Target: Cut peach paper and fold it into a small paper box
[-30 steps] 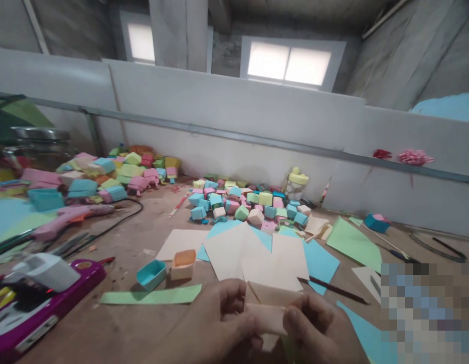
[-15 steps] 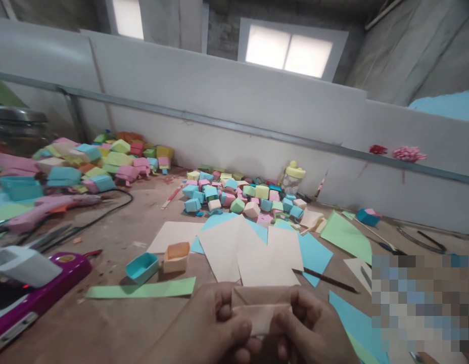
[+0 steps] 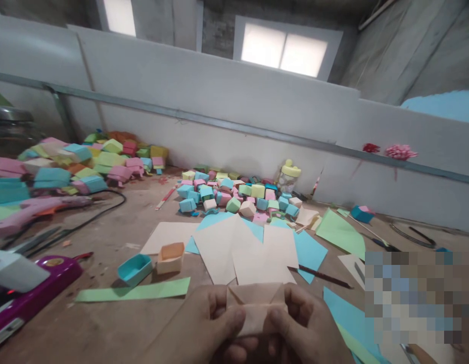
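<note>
A folded piece of cream paper (image 3: pixel 256 298) is held up at the bottom centre, between my two hands. My left hand (image 3: pixel 215 321) pinches its left end, with the thumb on the near face. On the right end, my right hand (image 3: pixel 298 318) grips in the same way. Beyond the hands lie flat cream sheets (image 3: pixel 253 253) over blue ones. A blue paper box (image 3: pixel 135 269), a peach paper box (image 3: pixel 171 258) and a green strip (image 3: pixel 136 291) rest to the left.
Small paper boxes (image 3: pixel 234 194) are heaped behind the sheets, with a larger pile (image 3: pixel 113 162) at the back left. A purple power strip (image 3: pixel 48 283) and a pink glue gun (image 3: pixel 41 210) lie left. A dark stick (image 3: pixel 325 277) lies right.
My thumbs have shifted on the folded paper, and its upper fold looks more raised between them. The whole view has moved slightly, so the table's objects appear a little further left.
</note>
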`<state>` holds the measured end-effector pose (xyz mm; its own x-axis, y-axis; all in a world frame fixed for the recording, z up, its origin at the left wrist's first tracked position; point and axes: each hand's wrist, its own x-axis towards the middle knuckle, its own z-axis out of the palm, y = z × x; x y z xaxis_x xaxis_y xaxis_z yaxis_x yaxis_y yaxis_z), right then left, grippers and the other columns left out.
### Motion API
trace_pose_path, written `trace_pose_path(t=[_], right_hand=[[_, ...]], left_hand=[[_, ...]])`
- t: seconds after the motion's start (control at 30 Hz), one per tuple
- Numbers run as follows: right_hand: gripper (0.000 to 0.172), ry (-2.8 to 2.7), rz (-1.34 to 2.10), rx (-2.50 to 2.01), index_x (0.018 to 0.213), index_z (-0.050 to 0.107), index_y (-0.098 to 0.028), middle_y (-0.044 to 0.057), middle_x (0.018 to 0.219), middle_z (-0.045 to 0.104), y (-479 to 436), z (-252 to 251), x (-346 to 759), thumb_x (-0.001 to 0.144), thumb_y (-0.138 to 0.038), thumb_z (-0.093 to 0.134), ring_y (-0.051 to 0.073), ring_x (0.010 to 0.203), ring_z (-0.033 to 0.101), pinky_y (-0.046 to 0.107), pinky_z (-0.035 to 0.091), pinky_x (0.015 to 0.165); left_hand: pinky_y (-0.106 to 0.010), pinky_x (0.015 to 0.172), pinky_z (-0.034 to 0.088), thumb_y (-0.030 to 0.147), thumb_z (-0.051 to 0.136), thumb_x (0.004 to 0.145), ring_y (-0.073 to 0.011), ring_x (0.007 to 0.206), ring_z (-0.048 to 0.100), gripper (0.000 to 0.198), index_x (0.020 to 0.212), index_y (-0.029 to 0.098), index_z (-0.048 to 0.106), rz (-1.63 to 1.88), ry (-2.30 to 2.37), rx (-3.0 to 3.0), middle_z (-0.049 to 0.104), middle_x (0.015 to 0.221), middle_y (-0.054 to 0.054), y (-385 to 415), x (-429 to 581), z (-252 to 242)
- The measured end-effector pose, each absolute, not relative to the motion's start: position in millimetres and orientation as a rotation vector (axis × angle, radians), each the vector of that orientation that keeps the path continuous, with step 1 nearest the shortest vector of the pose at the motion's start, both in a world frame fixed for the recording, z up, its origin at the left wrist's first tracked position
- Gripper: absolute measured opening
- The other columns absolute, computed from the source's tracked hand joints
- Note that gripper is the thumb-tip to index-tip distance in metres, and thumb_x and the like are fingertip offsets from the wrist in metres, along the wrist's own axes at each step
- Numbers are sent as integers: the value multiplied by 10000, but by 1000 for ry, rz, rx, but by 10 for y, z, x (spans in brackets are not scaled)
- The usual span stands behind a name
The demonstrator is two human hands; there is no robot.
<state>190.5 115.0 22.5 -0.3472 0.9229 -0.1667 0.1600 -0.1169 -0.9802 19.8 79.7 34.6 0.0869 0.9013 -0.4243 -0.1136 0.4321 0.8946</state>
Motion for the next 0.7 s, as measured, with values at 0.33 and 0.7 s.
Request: trace_pose_path(t=[0.33,0.7], right_hand=[[386,-1529,1467,-1352,649,487,-171,-48,415,507,1135,289,1902,693,-515,655,38,344,415,169,260,369],[476,-1519,1430,-1354,728,572,-129,-39,430,505,1128,290,1909,679,-594,661,51,353,433,174,279,368]], left_hand=[[-244,582,410,308,671,721,-135,618,574,185,687,155,574,906,1142,846,620,647,-24,797,162,270],[-194,525,396,309,733,688,-124,612,583,332,947,124,637,857,1078,771,672,706,-60,822,186,224]])
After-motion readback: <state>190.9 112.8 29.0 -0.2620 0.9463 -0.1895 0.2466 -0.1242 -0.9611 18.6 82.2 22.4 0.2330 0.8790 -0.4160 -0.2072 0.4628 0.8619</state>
